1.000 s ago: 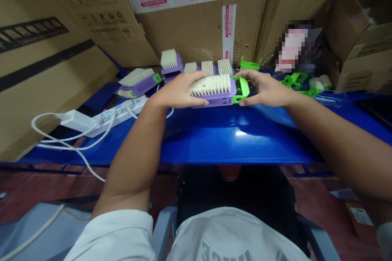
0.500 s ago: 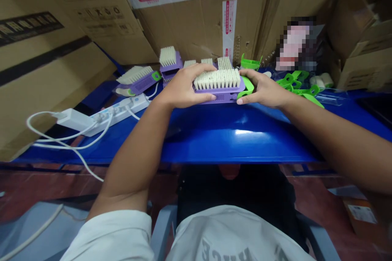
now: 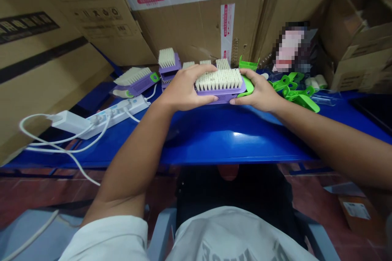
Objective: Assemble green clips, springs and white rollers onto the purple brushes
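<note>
A purple brush [image 3: 219, 83] with white bristles facing up is held just above the blue table [image 3: 220, 134], near its far side. My left hand [image 3: 183, 87] wraps round the brush's left end, thumb under the body. My right hand [image 3: 259, 91] grips the right end, its fingers closed over a green end piece [image 3: 248, 86] that sits against the purple body. Both forearms reach forward over the table's near edge.
Several more purple brushes [image 3: 167, 63] stand behind, one lying at the left [image 3: 136, 81]. Loose green parts [image 3: 298, 94] lie at the right. A white power strip [image 3: 118, 110] and cables trail off the left. Cardboard boxes [image 3: 196, 20] wall the back.
The green end piece, sticking out from the brush a second ago, now sits close against the purple body. My right hand closed in on it, and the brush rose slightly.
</note>
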The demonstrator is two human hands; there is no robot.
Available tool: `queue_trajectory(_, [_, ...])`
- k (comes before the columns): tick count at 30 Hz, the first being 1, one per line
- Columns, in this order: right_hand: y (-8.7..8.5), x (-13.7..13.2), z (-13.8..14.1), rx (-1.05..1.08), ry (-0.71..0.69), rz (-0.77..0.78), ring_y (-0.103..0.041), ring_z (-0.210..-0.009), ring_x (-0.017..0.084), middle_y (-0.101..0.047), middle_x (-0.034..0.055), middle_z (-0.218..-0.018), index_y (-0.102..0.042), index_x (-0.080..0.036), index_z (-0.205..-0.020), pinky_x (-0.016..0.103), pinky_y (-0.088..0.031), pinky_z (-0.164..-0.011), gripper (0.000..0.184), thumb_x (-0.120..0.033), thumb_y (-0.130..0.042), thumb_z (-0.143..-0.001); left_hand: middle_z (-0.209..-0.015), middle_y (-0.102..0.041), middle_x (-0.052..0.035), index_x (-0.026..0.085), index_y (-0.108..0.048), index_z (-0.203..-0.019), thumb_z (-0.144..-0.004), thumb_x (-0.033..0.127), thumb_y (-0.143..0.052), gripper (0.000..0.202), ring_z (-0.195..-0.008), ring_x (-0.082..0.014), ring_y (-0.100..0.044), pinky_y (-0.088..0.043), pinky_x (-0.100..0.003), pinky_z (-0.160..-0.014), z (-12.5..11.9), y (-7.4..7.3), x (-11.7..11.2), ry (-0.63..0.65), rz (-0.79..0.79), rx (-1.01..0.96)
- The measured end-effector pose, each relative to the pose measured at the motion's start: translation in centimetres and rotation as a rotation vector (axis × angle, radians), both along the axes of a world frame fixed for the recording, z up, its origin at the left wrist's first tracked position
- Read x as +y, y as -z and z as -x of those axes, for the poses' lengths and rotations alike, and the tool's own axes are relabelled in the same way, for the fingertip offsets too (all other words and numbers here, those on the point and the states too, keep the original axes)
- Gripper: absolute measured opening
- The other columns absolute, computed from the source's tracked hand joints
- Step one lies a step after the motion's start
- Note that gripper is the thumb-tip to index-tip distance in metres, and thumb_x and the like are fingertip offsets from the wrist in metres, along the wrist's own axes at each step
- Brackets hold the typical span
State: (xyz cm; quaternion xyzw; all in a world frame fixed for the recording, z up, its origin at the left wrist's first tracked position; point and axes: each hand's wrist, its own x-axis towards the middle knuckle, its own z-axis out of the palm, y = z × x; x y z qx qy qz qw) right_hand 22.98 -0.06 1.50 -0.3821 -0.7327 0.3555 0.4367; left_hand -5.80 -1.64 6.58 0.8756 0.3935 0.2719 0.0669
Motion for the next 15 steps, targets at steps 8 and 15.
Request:
queue_trajectory(8, [0.6, -0.6, 0.7, 0.032, 0.028, -0.012, -0.065, -0.142, 0.045, -0.073, 0.0086, -0.138, -0.065, -0.032, -0.133, 0.066, -0.045, -0.135, 0.103, -0.062, -0.114, -0.048, -0.161, -0.074, -0.0113, 0.024, -0.071, -0.158, -0.082, 0.058, -0.09, 0.085, -0.149, -0.0434, -0.07, -0.052, -0.056, -0.131, -0.6, 0.9, -0.1, -0.048, -0.052, 0.033])
queue_trajectory(15, [0.9, -0.1, 1.0, 0.146, -0.016, 0.099, -0.066, -0.146, 0.045, -0.076, 0.0082, -0.142, -0.064, -0.032, -0.132, 0.067, -0.044, -0.138, 0.104, -0.052, -0.116, -0.044, -0.161, -0.075, -0.0122, 0.023, -0.073, -0.158, -0.084, 0.064, -0.088, 0.086, -0.148, -0.043, -0.071, -0.053, -0.058, -0.131, -1.2, 1.6, -0.3, -0.049, -0.088, 0.009])
